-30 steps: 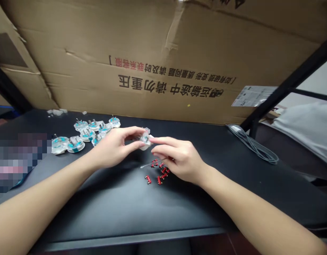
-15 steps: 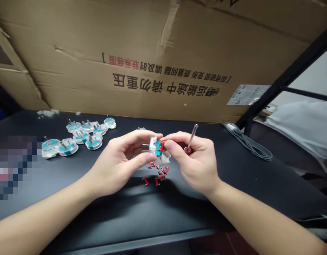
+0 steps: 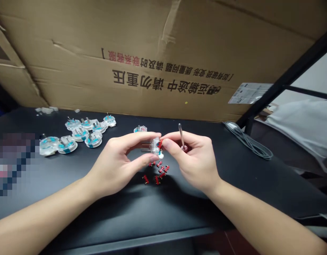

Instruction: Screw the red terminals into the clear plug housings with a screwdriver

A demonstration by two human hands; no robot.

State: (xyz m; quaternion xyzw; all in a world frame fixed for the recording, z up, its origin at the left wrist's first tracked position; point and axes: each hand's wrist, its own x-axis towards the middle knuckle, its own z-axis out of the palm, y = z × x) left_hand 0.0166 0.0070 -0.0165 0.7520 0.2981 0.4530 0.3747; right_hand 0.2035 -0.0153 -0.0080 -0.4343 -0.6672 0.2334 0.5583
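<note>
My left hand (image 3: 118, 161) pinches a clear plug (image 3: 154, 146) between thumb and fingertips, its metal prongs pointing left toward the palm. Against the plug's right side, my right hand (image 3: 196, 161) has its thumb and forefinger closed on a small red part (image 3: 160, 144). The same hand also keeps a screwdriver (image 3: 181, 136) in its curled fingers, metal shaft tilted up and its dark red handle mostly hidden. Under the plug lie several small red parts (image 3: 161, 170) with brassy ends on the black table (image 3: 121, 212).
Several clear plugs with blue inserts (image 3: 80, 134) stand prongs up at the left. Another clear piece (image 3: 140, 129) lies behind my hands. A large cardboard sheet (image 3: 142, 32) closes off the back. A coiled grey cable (image 3: 247, 141) rests at the right by a black frame.
The plug has turned in my left hand, so less of its blue insert shows. The screwdriver's shaft has swung left and more upright. Both hands stay close together.
</note>
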